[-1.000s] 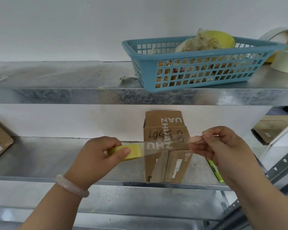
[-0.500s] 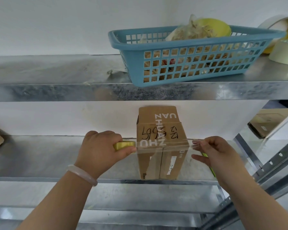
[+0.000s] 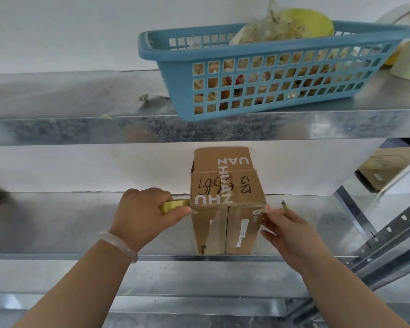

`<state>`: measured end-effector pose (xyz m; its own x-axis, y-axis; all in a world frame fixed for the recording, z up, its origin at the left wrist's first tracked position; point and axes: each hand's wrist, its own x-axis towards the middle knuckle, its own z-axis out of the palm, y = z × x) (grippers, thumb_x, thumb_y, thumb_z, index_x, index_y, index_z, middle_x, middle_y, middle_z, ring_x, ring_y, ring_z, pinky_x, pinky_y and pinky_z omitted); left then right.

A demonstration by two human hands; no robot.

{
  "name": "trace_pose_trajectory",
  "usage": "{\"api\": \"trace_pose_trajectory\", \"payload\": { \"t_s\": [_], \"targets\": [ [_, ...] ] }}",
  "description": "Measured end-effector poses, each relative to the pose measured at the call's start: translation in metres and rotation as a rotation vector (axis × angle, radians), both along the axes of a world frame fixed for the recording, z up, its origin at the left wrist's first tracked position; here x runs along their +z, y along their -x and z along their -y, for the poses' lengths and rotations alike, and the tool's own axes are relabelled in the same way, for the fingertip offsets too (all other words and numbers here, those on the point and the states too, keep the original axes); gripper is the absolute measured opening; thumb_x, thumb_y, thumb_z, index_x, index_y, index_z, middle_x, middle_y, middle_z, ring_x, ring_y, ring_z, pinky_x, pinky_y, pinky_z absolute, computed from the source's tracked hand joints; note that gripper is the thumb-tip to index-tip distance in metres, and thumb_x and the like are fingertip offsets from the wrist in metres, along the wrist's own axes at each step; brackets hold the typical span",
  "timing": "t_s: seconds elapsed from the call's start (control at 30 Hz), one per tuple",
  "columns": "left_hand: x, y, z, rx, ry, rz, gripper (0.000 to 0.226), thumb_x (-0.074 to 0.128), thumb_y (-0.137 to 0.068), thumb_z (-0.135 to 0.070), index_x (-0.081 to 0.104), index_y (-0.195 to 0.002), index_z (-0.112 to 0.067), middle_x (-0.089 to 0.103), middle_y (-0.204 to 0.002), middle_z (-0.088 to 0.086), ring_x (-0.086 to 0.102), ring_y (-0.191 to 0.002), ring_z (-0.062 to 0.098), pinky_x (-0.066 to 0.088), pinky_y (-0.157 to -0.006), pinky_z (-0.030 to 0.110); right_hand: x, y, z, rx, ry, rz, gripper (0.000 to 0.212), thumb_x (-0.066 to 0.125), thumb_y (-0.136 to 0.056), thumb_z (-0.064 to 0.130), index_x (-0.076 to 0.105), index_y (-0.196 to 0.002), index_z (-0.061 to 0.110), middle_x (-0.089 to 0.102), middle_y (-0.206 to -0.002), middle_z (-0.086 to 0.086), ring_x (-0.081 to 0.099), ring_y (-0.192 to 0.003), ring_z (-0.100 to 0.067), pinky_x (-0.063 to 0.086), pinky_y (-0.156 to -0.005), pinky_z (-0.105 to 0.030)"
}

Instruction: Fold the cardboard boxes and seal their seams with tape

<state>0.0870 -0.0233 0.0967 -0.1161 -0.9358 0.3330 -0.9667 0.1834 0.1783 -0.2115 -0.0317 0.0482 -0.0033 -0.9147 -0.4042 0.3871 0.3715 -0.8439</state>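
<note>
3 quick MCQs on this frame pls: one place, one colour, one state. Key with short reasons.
1. Where does the cardboard box stand?
A) on the lower shelf
B) on the upper shelf
C) on the floor

2. What colour is the basket?
A) red
B) blue
C) black

3. What is the left hand doing?
A) lying flat on the shelf
B) hanging idle
C) gripping the tape roll

Key:
1 A: the box's base sits on the lower shelf, near its front edge.
2 B: its lattice walls and rim are blue.
3 C: its fingers curl round the yellow roll beside the box's left edge, while the right hand pinches the tape end at the box's right corner.
</note>
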Motion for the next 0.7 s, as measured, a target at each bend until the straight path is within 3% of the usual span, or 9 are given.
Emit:
{"api": "trace_pose_trajectory", "payload": {
  "t_s": [0.13,0.23,0.3,0.37,0.43,0.5,0.6,0.7],
  "targets": [
    [-0.001,-0.001,0.001,0.01,-0.01,-0.015,0.061,0.03,-0.072,-0.082,0.047,-0.054,-0.026,0.043,-0.05,-0.008,0.043,-0.047,0.008,0.033,-0.064,0.028,-0.015,-0.001,0.001,0.047,-0.089,-0.036,0.018,0.068,-0.089,0.021,0.061,-0.076,0.013,0.067,-0.076,-0.007,0.065,-0.068,-0.015,0.052,-0.073,-0.038],
    [-0.002,-0.004,0.001,0.013,-0.003,-0.029,0.065,0.028,-0.072,-0.082,0.049,-0.054,-0.023,0.044,-0.048,-0.007,0.045,-0.046,0.009,0.029,-0.057,0.025,-0.03,0.005,-0.01,0.0,-0.051,-0.521,0.017,0.074,-0.085,0.022,0.063,-0.089,0.01,0.068,-0.09,-0.008,0.065,-0.083,-0.022,0.057,-0.082,-0.043],
    [-0.003,-0.006,0.001,0.009,0.011,-0.03,0.066,0.028,-0.072,-0.082,0.049,-0.053,-0.022,0.044,-0.047,-0.007,0.045,-0.046,0.008,0.029,-0.055,0.023,-0.026,0.008,-0.016,-0.121,0.147,-0.81,0.015,0.067,-0.09,0.027,0.064,-0.104,0.024,0.067,-0.1,0.003,0.064,-0.089,-0.013,0.055,-0.081,-0.033],
    [-0.003,-0.005,0.002,-0.005,0.013,-0.031,0.065,0.028,-0.073,-0.082,0.047,-0.052,-0.024,0.043,-0.046,-0.007,0.045,-0.045,0.008,0.028,-0.056,0.023,-0.012,0.009,-0.017,-0.2,0.484,-0.888,0.022,0.056,-0.095,0.036,0.061,-0.115,0.043,0.061,-0.115,0.02,0.06,-0.1,0.002,0.048,-0.082,-0.014],
    [-0.003,-0.005,0.004,-0.012,0.016,-0.038,0.063,0.029,-0.073,-0.083,0.047,-0.053,-0.026,0.044,-0.047,-0.009,0.045,-0.047,0.007,0.029,-0.058,0.024,0.004,0.003,-0.011,-0.139,0.826,-1.011,0.032,0.049,-0.098,0.041,0.059,-0.128,0.038,0.055,-0.131,0.024,0.048,-0.121,0.008,0.038,-0.098,-0.008],
    [-0.003,-0.004,0.004,-0.023,0.014,-0.042,0.063,0.029,-0.073,-0.085,0.048,-0.054,-0.028,0.045,-0.048,-0.01,0.045,-0.048,0.006,0.03,-0.06,0.026,0.011,-0.006,-0.003,-0.028,1.054,-1.123,0.036,0.053,-0.097,0.04,0.061,-0.128,0.026,0.059,-0.132,0.013,0.045,-0.131,-0.004,0.035,-0.108,-0.018],
    [-0.002,-0.004,0.005,-0.049,0.003,-0.063,0.065,0.029,-0.072,-0.089,0.045,-0.053,-0.029,0.044,-0.048,-0.011,0.045,-0.049,0.005,0.028,-0.058,0.022,0.013,-0.012,0.006,-0.004,1.115,-1.154,0.027,0.068,-0.09,0.034,0.072,-0.114,0.02,0.067,-0.12,0.008,0.052,-0.128,-0.013,0.048,-0.102,-0.038],
    [-0.001,-0.004,0.008,-0.077,0.003,-0.073,0.061,0.028,-0.071,-0.084,0.045,-0.053,-0.029,0.043,-0.048,-0.011,0.045,-0.048,0.006,0.025,-0.055,0.019,0.018,-0.008,0.009,0.016,1.207,-1.241,0.025,0.065,-0.088,0.034,0.076,-0.106,0.02,0.071,-0.113,0.006,0.057,-0.124,-0.016,0.051,-0.098,-0.04]
  ]
}}
